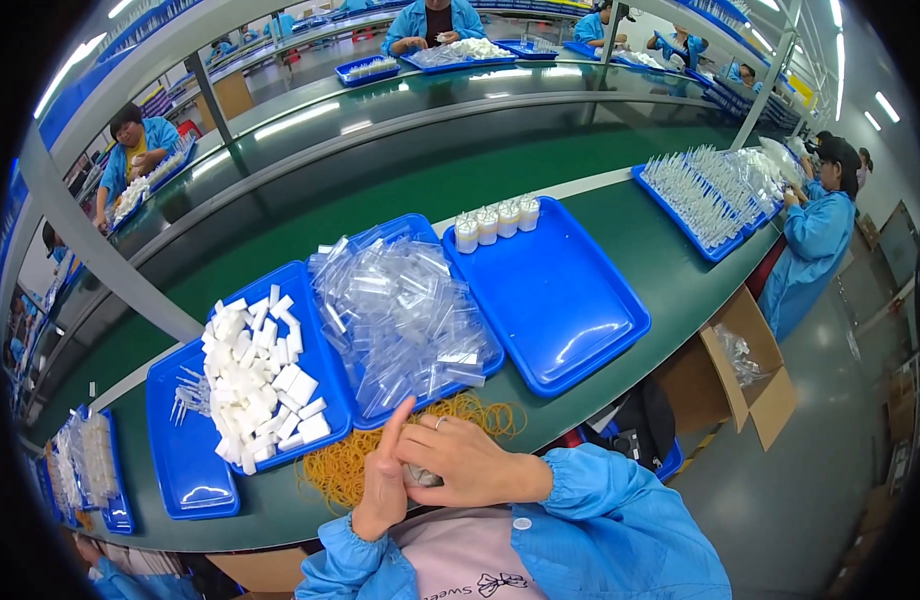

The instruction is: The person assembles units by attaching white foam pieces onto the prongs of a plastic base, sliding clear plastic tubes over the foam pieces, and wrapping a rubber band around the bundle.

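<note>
My left hand [382, 488] and my right hand [465, 456] meet close to my body at the table's near edge. Both are closed around a small whitish bundle [421, 477], mostly hidden by my fingers; its kind is hard to make out. The left index finger points up, and the right fingers curl over the top. Beneath and beyond my hands spreads a pile of yellow-brown rubber bands [332, 468]. Just past it, a blue tray [371, 415] holds a heap of clear plastic sleeves [405, 310].
White foam-like blocks [265, 375] heap in a blue tray on the left, overlapping another tray [202, 500] with thin clear pieces. To the right, a blue tray [570, 320] carries several banded white bundles [498, 221]. Beyond stand filled trays, a co-worker [818, 230] and an open carton [735, 375].
</note>
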`<state>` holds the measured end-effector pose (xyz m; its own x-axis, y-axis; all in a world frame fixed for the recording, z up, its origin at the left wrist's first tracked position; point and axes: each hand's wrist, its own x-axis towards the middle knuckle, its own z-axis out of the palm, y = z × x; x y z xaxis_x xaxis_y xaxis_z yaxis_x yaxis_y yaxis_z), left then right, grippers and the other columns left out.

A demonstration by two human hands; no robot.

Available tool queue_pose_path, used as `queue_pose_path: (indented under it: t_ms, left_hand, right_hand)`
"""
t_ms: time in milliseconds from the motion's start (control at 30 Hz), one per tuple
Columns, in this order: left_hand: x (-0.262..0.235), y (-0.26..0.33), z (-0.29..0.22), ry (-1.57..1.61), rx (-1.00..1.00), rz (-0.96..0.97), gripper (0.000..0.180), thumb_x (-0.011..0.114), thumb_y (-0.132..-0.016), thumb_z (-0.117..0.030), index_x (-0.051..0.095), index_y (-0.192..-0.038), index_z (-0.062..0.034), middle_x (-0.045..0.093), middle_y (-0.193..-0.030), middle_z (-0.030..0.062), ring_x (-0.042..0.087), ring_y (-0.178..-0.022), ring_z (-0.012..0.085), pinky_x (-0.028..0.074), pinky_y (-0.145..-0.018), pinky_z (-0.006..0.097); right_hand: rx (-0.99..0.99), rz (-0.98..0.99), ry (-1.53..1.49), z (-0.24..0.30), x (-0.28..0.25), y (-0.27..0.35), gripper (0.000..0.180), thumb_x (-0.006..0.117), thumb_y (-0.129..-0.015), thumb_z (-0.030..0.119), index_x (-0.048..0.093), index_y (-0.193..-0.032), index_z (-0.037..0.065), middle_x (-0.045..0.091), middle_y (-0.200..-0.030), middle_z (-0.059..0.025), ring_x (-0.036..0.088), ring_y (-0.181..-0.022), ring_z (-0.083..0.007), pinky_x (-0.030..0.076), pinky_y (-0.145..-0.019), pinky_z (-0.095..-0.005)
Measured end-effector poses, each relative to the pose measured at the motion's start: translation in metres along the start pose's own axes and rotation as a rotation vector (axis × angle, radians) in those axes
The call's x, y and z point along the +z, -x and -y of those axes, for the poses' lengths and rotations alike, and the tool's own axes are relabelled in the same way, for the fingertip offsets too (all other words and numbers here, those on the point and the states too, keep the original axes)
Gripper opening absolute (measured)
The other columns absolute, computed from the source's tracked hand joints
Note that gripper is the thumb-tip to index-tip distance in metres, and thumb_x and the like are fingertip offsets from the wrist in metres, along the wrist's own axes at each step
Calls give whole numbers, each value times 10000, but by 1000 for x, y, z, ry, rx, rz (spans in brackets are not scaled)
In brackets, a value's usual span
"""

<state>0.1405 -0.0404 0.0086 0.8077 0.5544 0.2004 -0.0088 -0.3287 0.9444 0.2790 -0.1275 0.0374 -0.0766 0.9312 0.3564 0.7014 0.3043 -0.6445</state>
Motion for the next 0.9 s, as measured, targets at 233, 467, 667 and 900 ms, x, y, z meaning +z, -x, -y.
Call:
queue_pose_path:
  t_ms: [233, 467, 667, 900]
  left_hand:
    - [-22, -20, -9, -137, 6, -186, 854, 331, -928, -636, 220, -1456, 26, 447, -1357, 209, 423, -1272, 316, 307, -1064, 409]
    - [-98, -17, -2, -238, -91, -492, 636, 349, -973, -532, 479, -1326, -19, 544, -1244, 151, 505, -1180, 245, 396, -998, 390]
    - [-132, -1, -2, -299, -128, -622, 467, 470, -973, -358, 518, -1286, -15, 594, -1116, 120, 557, -1060, 212, 448, -899, 350]
    - [-188, 48, 32, -181, -190, -728, 351, 572, -932, -158, 538, -1252, -15, 606, -952, 61, 575, -866, 119, 460, -767, 240]
  right_hand:
    - [314, -288, -78, -103, -132, -2, 419, 813, -711, 199, 594, -1051, 91, 599, -939, -16, 598, -869, -106, 503, -671, -261]
    - [574, -653, 336, -301, -223, 2, 416, 721, -715, 112, 619, -1116, 70, 558, -965, -68, 554, -804, -146, 472, -711, -286]
    - [723, -387, 501, -333, -226, -40, 454, 706, -680, 94, 621, -1126, 75, 573, -1097, -163, 564, -1062, -338, 468, -903, -385]
    - [773, -444, 244, -330, -235, -25, 534, 730, -677, 94, 588, -1191, 79, 592, -1157, -143, 582, -1060, -322, 468, -923, -374]
